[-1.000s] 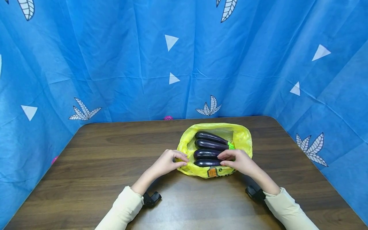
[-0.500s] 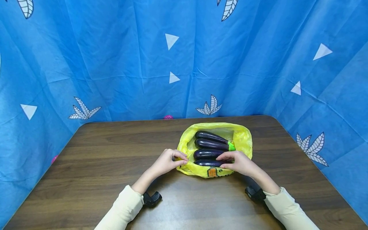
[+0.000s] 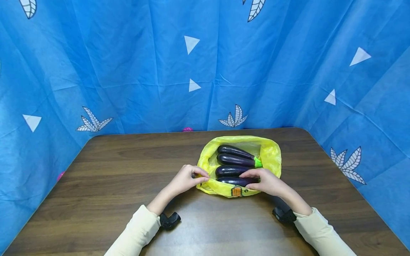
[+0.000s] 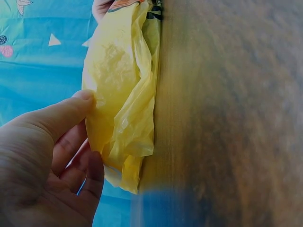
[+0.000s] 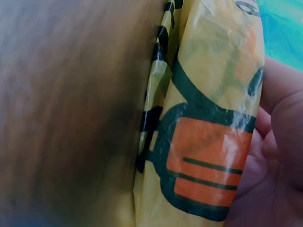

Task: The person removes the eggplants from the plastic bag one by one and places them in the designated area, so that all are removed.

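Several dark purple eggplants lie side by side in an open yellow plastic bag [image 3: 270, 151], their rounded ends to the left. My left hand [image 3: 187, 179] pinches the bag's left rim between thumb and fingers; the left wrist view shows the thumb [image 4: 71, 111] against the yellow plastic. Over the bag's near right side, my right hand [image 3: 267, 181] has thumb and fingers about the nearest eggplant [image 3: 235, 181], whose right end they hide. The second-nearest eggplant [image 3: 229, 171] is partly covered by those fingers. In the right wrist view, the printed bag wall [image 5: 208, 156] hides the fingertips.
The bag stands on a brown wooden table [image 3: 112, 185], right of its middle and toward the far side. A blue patterned curtain [image 3: 128, 71] hangs behind the table and along the sides. Black wrist devices [image 3: 169, 220] sit below each cuff.
The nearest eggplant has shifted slightly to the right under my right hand, and more of its length shows. That hand has edged slightly left. My left hand keeps its place on the rim.
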Tool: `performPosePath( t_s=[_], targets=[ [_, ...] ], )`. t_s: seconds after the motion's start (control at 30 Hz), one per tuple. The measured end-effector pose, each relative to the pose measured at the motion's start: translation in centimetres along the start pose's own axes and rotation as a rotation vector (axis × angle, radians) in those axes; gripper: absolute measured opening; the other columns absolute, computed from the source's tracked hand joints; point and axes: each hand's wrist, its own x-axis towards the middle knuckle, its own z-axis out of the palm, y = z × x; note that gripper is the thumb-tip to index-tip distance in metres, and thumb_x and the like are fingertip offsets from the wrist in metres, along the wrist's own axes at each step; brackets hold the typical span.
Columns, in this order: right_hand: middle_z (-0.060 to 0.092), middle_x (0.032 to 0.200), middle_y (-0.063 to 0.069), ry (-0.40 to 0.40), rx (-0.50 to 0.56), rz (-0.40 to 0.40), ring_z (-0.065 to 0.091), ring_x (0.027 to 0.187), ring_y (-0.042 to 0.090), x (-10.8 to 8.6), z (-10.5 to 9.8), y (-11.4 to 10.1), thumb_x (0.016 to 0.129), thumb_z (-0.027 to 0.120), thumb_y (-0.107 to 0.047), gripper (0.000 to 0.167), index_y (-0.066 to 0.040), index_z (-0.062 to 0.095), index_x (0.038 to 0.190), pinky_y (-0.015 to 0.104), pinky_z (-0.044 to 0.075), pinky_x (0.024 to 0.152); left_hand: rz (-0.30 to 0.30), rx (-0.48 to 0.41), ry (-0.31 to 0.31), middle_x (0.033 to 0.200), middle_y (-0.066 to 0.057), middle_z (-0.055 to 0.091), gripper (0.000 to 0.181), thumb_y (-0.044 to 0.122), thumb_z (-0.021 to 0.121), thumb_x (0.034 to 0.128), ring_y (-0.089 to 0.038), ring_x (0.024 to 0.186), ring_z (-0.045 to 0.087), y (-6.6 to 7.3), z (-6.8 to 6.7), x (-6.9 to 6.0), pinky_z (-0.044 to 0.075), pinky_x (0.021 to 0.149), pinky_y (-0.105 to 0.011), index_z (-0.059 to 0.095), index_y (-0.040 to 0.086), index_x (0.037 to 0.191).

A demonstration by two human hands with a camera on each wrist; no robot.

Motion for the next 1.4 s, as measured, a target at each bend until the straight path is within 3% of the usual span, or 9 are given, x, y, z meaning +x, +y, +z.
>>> performPosePath(
  t_s=[0.4,0.67,1.13,1.4],
  targets=[
    [0.065,0.109,0.004,0.083,0.07,0.043,0.059,0.1,0.021,0.0,-0.1,-0.7,0.084,0.071,-0.025,0.035,-0.009,0.065,0.115,0.036,0.047,0.084,0.015,-0.014,0.001,0.088,0.006,0.069,0.005,0.012,0.07,0.085,-0.007,0.085,0.062,0.0,0.0,0.0,0.05,0.072,-0.028,0.074,0.01,0.087],
    [0.064,0.111,0.004,0.151,0.079,0.043,0.059,0.1,0.022,0.1,-0.3,-1.2,0.083,0.072,-0.024,0.035,-0.011,0.066,0.116,0.037,0.049,0.081,0.011,-0.021,-0.002,0.088,0.006,0.069,0.005,0.011,0.07,0.0847,-0.006,0.087,0.062,-0.1,0.0,0.0,0.049,0.076,-0.027,0.074,0.01,0.087],
    [0.063,0.114,0.0,0.196,0.093,-0.015,0.056,0.102,0.02,-0.2,-1.1,-4.0,0.081,0.074,-0.022,0.036,-0.014,0.066,0.116,0.04,0.049,0.078,0.017,-0.042,-0.001,0.087,0.004,0.069,0.005,0.009,0.07,0.0849,-0.009,0.086,0.063,0.1,-0.1,-0.1,0.05,0.073,-0.028,0.074,0.008,0.086],
    [0.065,0.109,-0.006,0.211,0.068,-0.08,0.058,0.1,0.016,-0.3,-0.6,-6.0,0.078,0.077,-0.019,0.035,-0.016,0.068,0.112,0.032,0.049,0.077,0.037,-0.028,0.006,0.083,0.001,0.069,0.004,0.006,0.07,0.0839,-0.007,0.077,0.06,-0.1,-0.2,0.0,0.049,0.069,-0.026,0.073,0.005,0.081]
  ],
)
